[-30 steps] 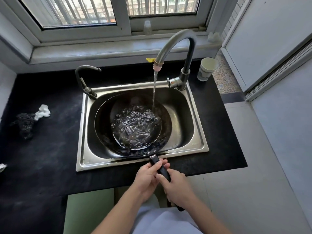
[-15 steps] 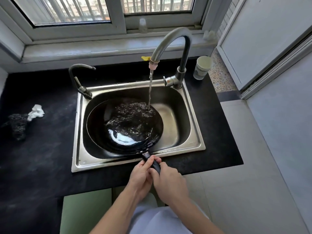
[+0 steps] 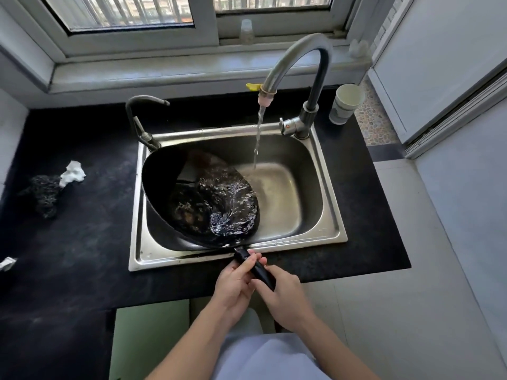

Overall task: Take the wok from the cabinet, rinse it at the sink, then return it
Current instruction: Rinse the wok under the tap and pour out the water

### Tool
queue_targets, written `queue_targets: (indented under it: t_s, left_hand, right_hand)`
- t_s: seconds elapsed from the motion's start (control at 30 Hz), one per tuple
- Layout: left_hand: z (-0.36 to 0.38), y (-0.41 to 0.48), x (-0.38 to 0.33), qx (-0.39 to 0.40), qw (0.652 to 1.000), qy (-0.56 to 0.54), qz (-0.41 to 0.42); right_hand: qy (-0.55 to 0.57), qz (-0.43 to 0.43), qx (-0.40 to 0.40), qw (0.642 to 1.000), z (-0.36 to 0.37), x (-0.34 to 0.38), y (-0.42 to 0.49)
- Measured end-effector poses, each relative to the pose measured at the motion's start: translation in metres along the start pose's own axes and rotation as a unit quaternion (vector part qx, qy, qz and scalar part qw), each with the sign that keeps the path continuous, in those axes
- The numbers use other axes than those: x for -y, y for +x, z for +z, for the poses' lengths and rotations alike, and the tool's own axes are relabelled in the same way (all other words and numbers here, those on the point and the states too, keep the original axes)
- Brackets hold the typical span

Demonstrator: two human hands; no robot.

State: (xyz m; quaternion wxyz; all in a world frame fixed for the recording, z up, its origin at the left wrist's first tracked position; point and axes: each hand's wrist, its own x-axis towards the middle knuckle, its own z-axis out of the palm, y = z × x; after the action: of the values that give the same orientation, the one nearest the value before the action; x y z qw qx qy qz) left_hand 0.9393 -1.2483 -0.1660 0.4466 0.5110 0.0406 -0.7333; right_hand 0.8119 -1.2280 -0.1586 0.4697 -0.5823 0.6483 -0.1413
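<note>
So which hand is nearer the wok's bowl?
Left. The left hand grips the wok handle just behind the bowl; the right hand grips farther back, at the handle's end.

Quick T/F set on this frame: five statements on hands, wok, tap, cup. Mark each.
1. The left hand and the right hand both grip the wok handle. True.
2. The tap is off. False: water is running from it.
3. The wok lies flat in the sink. False: it is tilted, with its left side raised and water pooled toward its right side.
4. The stream misses the wok and lands on the sink floor to its right. True.
5. A paper cup stands on the counter right of the tap. True.
</note>
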Motion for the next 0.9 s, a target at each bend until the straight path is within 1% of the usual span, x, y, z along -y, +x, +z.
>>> queue_targets:
  t_s: [0.1,0.2,0.27,0.47,0.63,0.8,0.9]
  left_hand:
    - [0.001,0.000,-0.002,0.018,1.000,-0.022,-0.009]
    - [0.000,0.000,-0.004,0.024,1.000,0.006,-0.008]
    - [-0.002,-0.002,-0.004,0.020,0.999,0.028,-0.006]
    - [-0.003,-0.005,-0.001,-0.003,1.000,0.026,-0.007]
    - [0.001,-0.011,-0.002,-0.001,1.000,0.029,0.006]
    - [0.002,-0.015,-0.004,0.011,0.999,0.032,0.018]
    - [0.002,-0.017,-0.002,0.018,0.999,0.023,0.016]
  right_hand:
    - [0.026,-0.018,-0.007,0.999,-0.002,-0.005,0.002]
    - [0.037,-0.015,0.000,0.999,-0.003,-0.008,0.003]
    - [0.047,-0.010,0.014,0.999,-0.002,-0.008,0.002]
    - [0.072,-0.007,0.039,0.997,-0.005,-0.011,0.001]
    - [0.120,-0.013,0.057,0.991,-0.009,-0.012,0.000]
    - [0.203,-0.016,0.084,0.976,-0.009,-0.007,-0.003]
    - [0.222,-0.014,0.094,0.970,-0.011,-0.008,-0.006]
